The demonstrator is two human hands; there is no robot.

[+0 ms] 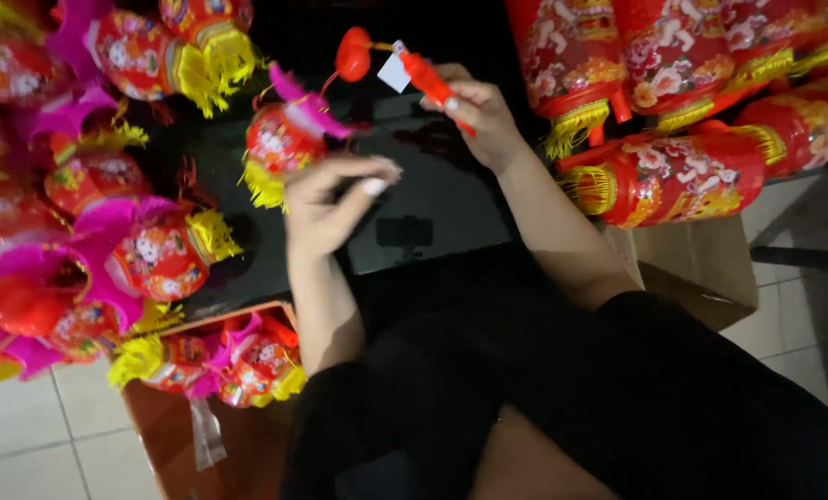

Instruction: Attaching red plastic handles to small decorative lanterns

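Note:
My right hand point(480, 113) grips a red plastic stick handle point(429, 81) that carries a white tag point(394, 71) and a red rounded end piece point(353, 54). A small red lantern point(285, 141) with a pink top and yellow fringe hangs from that end on a thin string. My left hand point(330, 199) is just right of and below the lantern, fingers pinched on something small and pale; I cannot tell what it is.
A dark table point(432, 199) lies under my hands. Several small pink and red lanterns point(145, 250) pile up at the left. Larger red cylinder lanterns point(673, 176) lie at the right. Cardboard boxes point(701, 264) stand below. The floor is tiled point(34, 444).

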